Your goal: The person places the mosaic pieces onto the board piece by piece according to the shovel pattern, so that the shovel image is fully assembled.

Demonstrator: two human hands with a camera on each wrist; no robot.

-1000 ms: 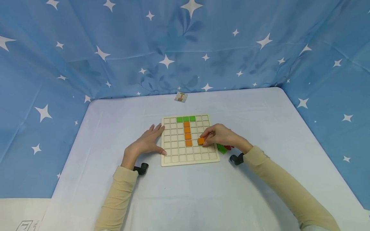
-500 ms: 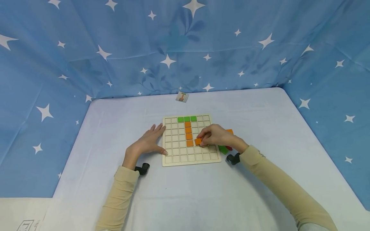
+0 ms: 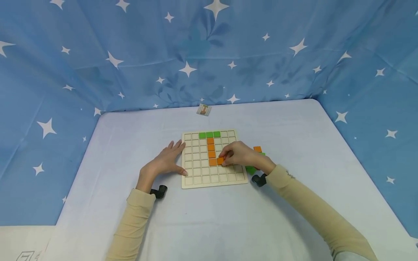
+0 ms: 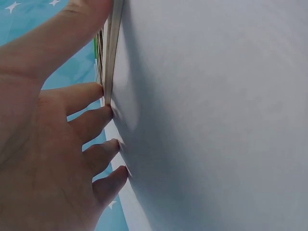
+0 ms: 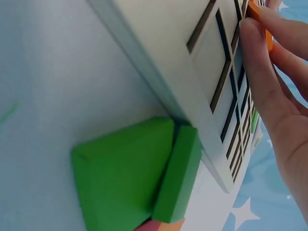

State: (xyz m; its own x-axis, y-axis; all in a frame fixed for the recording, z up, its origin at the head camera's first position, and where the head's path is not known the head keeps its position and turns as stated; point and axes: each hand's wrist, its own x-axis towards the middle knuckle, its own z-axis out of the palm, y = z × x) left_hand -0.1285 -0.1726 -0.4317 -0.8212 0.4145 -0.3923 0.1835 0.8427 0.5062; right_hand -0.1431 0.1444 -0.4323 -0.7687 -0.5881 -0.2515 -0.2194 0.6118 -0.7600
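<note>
A pale wooden grid board [image 3: 197, 180] lies on the table in the head view. Three green tiles [image 3: 209, 134] sit in its top row, and a column of several orange tiles [image 3: 211, 147] runs down below the middle one. My right hand [image 3: 240, 154] pinches an orange square tile [image 3: 220, 160] between thumb and fingers, right beside the column's lowest tile. My left hand [image 3: 166, 159] rests at the board's left edge with fingers spread. In the left wrist view its thumb and fingertips [image 4: 108, 113] lie along the board's side.
Loose green pieces [image 5: 130, 168] lie against the board's right edge, with red and orange ones near them, partly under the right wrist. Another orange tile [image 3: 257, 149] lies behind that wrist. A small patterned card [image 3: 204, 109] is at the table's back, before a blue star-print curtain [image 3: 147, 54].
My right hand has moved left with the orange tile, bringing it from a column or so away to beside the lowest orange tile. The left hand stays at the board's edge.
</note>
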